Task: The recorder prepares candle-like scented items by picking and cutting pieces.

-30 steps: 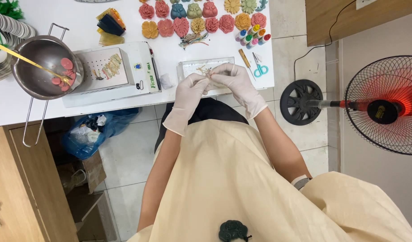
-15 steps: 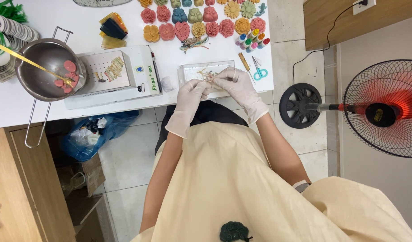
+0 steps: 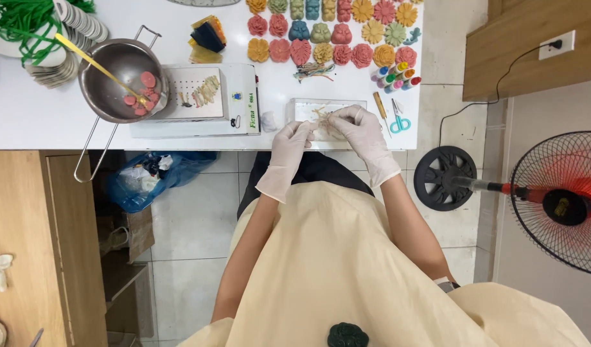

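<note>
Working a pale stringy bundle (image 3: 322,119) over the clear tray (image 3: 302,106), your left hand (image 3: 289,142) and right hand (image 3: 360,128) both pinch it between them; next, it seems, keep teasing strands gently.

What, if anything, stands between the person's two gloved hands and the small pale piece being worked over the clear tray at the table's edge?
Nothing visible does. The left hand and right hand both already pinch the pale stringy piece between their fingertips, just above the clear tray. The scissors lie off to the right, apart.
</note>
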